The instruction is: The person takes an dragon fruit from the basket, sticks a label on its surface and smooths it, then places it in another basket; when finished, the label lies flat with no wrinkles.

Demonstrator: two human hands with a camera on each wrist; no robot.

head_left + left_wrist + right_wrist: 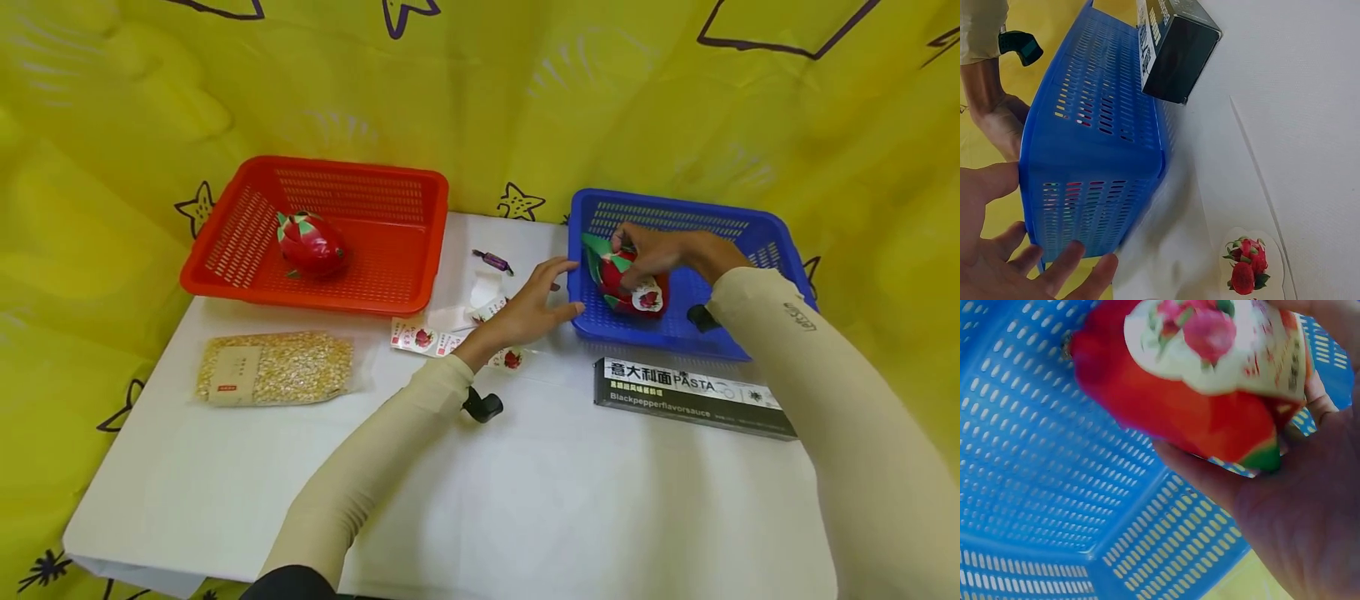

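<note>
Nearest, the long black-and-white cardboard pasta box (693,398) lies just in front of the rectangular blue perforated-plastic basket (1091,153). The step in hand looks like settling the rounded red dragon fruit (1166,406), which bears 1 white sticker, inside that basket; the next move probably calls for a gentle release. The left hand (528,308), fingers spread and holding nothing, rests its thumb against the rim. Beyond, the right hand (663,250) grips the fruit between thumb and fingers.

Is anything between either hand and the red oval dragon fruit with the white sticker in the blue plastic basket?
Nothing visible for the right hand, which grips the dragon fruit. For the left hand, the basket's left wall stands in between.
</note>
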